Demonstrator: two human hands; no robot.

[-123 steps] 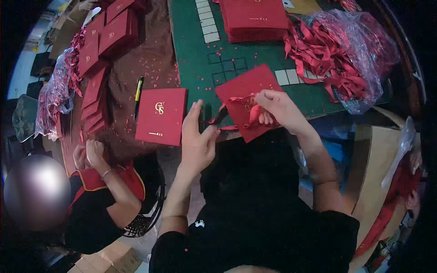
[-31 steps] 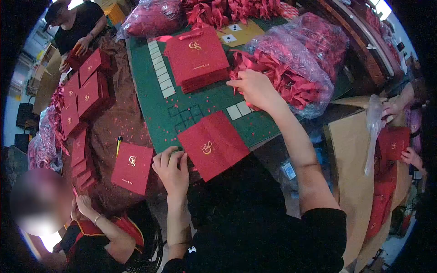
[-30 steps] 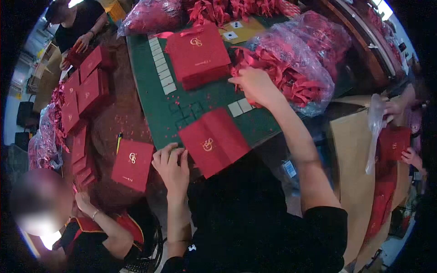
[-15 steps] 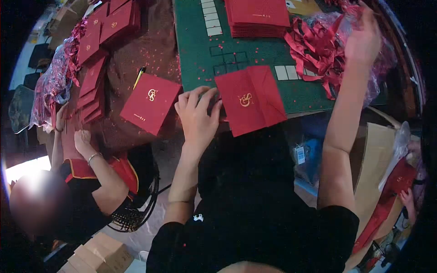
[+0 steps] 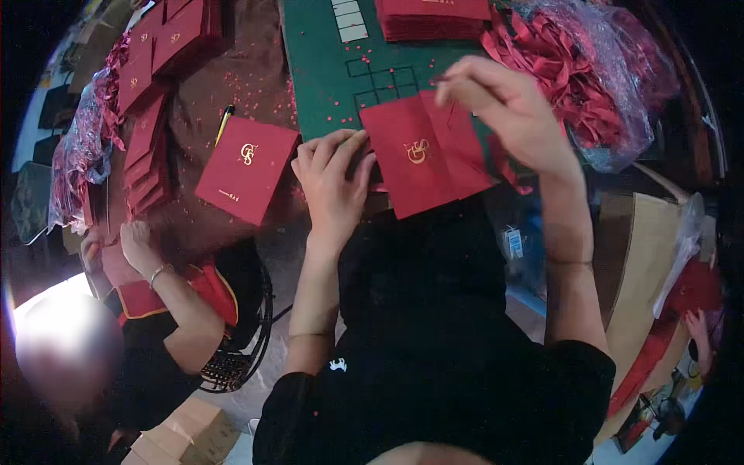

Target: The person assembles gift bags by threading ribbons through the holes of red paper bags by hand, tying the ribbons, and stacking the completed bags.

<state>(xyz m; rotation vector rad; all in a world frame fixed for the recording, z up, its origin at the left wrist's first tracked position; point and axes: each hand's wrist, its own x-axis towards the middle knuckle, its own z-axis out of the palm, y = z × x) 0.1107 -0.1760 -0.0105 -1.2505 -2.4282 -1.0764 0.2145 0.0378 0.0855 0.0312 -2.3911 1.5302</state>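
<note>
A red card with a gold emblem lies partly unfolded at the green table's near edge. At its left edge is my left hand, with fingers curved and a gap between thumb and index finger; no held object shows. Over the card's upper right corner, my right hand is pinched and slightly blurred, with a bit of dark red at its fingertips. A red ribbon hangs or trails beneath this hand. More ribbons lie heaped in clear plastic. A second red card lies flat to the left.
Stacks of red cards stand at the green table's back and on the brown cloth. A pen lies by the second card. A co-worker's hand is at far left. Cardboard stands at right.
My right hand has moved left and down from the ribbon heap to above the card, with a ribbon now trailing below it. My left hand has stayed beside the card. The view has shifted slightly.
</note>
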